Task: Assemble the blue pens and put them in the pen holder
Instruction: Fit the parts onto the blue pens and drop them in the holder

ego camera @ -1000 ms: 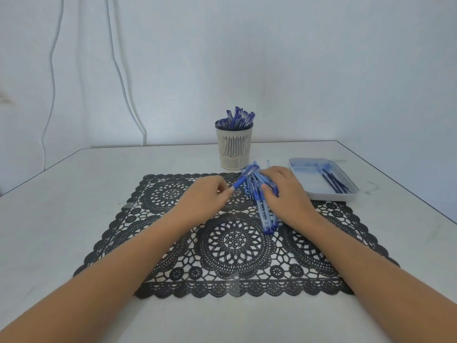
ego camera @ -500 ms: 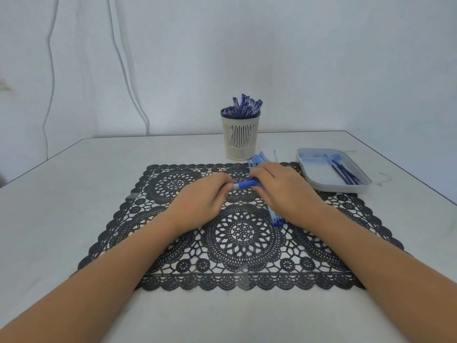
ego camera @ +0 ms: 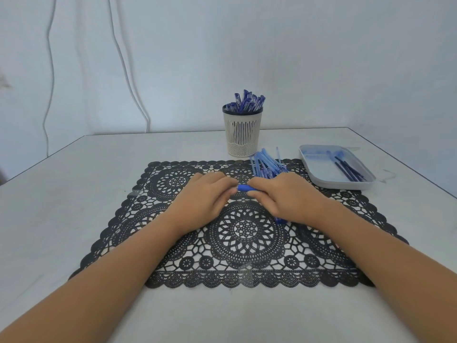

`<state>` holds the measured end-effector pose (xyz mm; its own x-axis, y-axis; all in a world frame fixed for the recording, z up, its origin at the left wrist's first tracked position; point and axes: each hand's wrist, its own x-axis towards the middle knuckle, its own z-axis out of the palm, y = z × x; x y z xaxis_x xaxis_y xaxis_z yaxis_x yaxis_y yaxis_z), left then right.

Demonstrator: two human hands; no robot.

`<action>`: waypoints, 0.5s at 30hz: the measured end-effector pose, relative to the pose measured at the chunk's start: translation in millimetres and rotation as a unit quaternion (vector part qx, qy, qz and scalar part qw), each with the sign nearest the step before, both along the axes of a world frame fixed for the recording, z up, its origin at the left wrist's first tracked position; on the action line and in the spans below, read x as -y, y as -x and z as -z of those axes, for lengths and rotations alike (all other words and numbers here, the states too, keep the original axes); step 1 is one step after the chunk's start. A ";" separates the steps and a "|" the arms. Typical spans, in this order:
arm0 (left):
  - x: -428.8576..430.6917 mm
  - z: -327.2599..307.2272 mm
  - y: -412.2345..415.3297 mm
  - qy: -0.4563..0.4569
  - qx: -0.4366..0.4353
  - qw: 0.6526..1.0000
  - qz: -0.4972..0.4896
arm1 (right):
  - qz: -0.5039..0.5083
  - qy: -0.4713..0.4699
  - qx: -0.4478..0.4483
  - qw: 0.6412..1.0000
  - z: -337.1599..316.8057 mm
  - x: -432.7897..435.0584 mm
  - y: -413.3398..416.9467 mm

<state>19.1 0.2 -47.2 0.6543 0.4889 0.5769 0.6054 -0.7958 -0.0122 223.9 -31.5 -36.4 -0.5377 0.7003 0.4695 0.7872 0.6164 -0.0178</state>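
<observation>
A blue pen (ego camera: 244,188) lies level between both hands over the black lace mat (ego camera: 244,229). My left hand (ego camera: 202,196) pinches its left end and my right hand (ego camera: 289,196) grips its right part; most of the pen is hidden under the fingers. A pile of loose blue pen barrels (ego camera: 265,164) lies on the mat just behind my right hand. The beige slotted pen holder (ego camera: 242,132) stands beyond the mat with several blue pens (ego camera: 247,102) upright in it.
A shallow white tray (ego camera: 319,174) with a few dark blue refills (ego camera: 348,169) sits at the right of the mat. The grey table (ego camera: 74,194) ends at a wall behind, where white cables (ego camera: 123,58) hang down.
The pen, tilted up toward the pile a second ago, now lies level. My right hand left the pile and closed on it; both hands have drawn closer together.
</observation>
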 end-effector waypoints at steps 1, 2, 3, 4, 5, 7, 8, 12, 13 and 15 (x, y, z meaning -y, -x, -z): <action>-0.3 -0.2 0.3 0.003 0.002 1.000 0.000 | 0.003 -0.001 -0.013 1.000 -1.8 0.3 -1.3; -0.6 0.3 0.4 0.007 0.004 1.000 -0.001 | 0.013 -0.007 -0.019 1.000 -3.3 0.9 -2.8; -0.7 0.7 0.3 0.011 0.005 1.000 -0.003 | 0.024 -0.021 -0.017 0.999 -3.4 1.1 -3.5; -1.3 1.3 0.1 0.016 0.006 1.000 -0.008 | 0.039 -0.035 -0.009 0.999 -3.5 1.6 -2.4; -2.5 2.2 0.5 0.019 0.011 1.000 -0.013 | 0.061 -0.045 0.000 0.997 -3.5 2.5 -0.7; -5.3 3.4 1.5 0.027 0.033 0.999 -0.032 | 0.113 -0.011 -0.007 0.994 -6.0 4.9 1.0; -6.6 2.9 2.2 0.038 0.053 0.997 -0.046 | 0.125 0.017 -0.034 0.991 -7.5 6.1 0.1; -13.1 0.6 4.9 0.092 0.125 0.982 -0.106 | 0.127 0.091 -0.124 0.980 -9.1 8.7 -0.7; -13.2 0.7 5.1 0.095 0.130 0.981 -0.111 | 0.109 0.100 -0.116 0.982 -7.9 9.9 2.4; -12.3 0.7 4.7 0.097 0.129 0.980 -0.113 | 0.065 0.105 -0.099 0.987 -3.9 12.5 10.7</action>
